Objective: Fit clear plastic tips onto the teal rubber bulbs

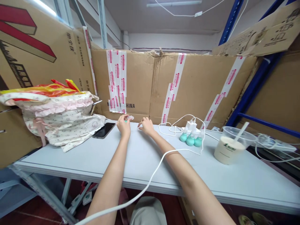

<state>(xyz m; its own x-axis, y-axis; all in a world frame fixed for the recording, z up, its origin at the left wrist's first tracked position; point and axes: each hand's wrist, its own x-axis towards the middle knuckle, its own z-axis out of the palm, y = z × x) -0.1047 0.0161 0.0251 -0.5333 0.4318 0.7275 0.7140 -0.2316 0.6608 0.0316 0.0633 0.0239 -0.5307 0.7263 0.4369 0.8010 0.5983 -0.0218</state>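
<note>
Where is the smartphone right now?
In the head view, the smartphone lies on the table at the left, between the floral fabric bag and the left hand.

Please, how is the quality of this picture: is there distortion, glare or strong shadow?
In the head view, wide-angle distortion seems to stretch the arms and lean the blue post; the ceiling tube is bright; shadows on the table are soft; the clear piece at the left hand is too small and unclear to identify.

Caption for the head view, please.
Left hand holds small clear item near right hand; phone at left, cup at right.
</note>
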